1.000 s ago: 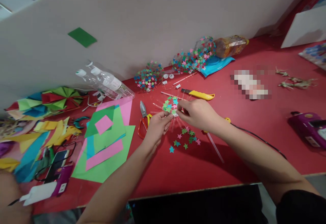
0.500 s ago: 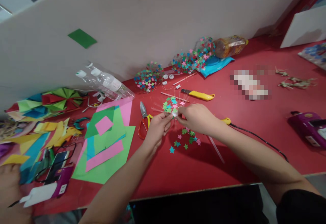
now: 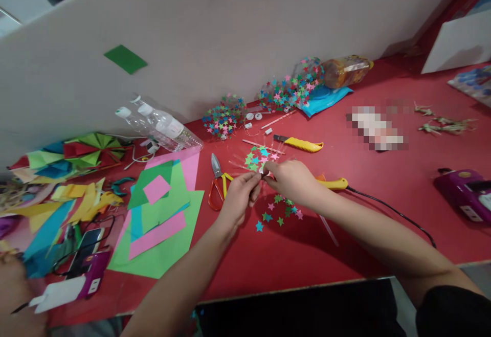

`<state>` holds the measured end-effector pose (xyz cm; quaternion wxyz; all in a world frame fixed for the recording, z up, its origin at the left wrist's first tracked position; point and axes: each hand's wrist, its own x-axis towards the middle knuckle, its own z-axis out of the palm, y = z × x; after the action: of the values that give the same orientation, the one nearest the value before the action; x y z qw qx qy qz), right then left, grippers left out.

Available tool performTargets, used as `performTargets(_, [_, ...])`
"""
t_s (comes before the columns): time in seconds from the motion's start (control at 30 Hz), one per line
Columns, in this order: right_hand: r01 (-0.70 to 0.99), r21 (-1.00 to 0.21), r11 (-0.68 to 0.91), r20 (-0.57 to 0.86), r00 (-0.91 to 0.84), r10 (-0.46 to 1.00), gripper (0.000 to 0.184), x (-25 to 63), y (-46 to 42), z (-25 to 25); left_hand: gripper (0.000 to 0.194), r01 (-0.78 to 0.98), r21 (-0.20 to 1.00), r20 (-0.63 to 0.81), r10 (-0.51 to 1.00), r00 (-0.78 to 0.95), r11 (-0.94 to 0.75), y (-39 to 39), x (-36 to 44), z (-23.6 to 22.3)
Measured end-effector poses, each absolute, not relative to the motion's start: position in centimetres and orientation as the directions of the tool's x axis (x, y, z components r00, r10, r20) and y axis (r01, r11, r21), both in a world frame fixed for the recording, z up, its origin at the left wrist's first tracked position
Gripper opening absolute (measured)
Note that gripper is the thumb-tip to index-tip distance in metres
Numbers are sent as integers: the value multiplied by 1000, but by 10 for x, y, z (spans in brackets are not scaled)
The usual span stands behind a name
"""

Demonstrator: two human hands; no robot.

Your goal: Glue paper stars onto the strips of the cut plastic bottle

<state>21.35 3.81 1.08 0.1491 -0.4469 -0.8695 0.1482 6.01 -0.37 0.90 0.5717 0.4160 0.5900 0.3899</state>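
My left hand (image 3: 242, 194) and my right hand (image 3: 289, 179) meet above the red table, fingers pinched on a small white piece (image 3: 262, 170). Its exact kind is mostly hidden by the fingertips. Around it spread clear plastic strips (image 3: 238, 164) with green, blue and pink paper stars (image 3: 255, 159). Loose paper stars (image 3: 280, 221) lie below my right hand. Scissors (image 3: 217, 182) with red and yellow handles lie left of my left hand. Beyond my right hand is a yellow utility knife (image 3: 303, 144). A yellow corded tool (image 3: 336, 183) lies partly behind my right forearm.
Coloured paper sheets (image 3: 161, 224) lie at left, near clear plastic bottles (image 3: 169, 127). Star-covered balls (image 3: 224, 115) stand along the wall beside a bottle on its side (image 3: 347, 69). Another person's hand (image 3: 13, 275) is at far left. A purple device (image 3: 464, 194) sits at right.
My right hand has shifted slightly, its fingers closing in over the white piece, which now shows less. More of the yellow corded tool is visible behind my forearm.
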Motion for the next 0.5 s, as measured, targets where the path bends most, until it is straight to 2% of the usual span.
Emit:
performTargets(0.33, [718, -400, 569, 139, -566, 812, 17, 213, 39, 9, 24, 18, 935, -355, 935, -1, 355, -7, 59, 16])
performTargets(0.4, [711, -425, 560, 144, -558, 817, 17, 214, 39, 12, 22, 16, 932, -361, 932, -12, 361, -8, 59, 17])
performTargets(0.5, [704, -475, 528, 150, -527, 837, 19, 217, 40, 18, 29, 21, 929, -369, 929, -26, 369, -11, 58, 19])
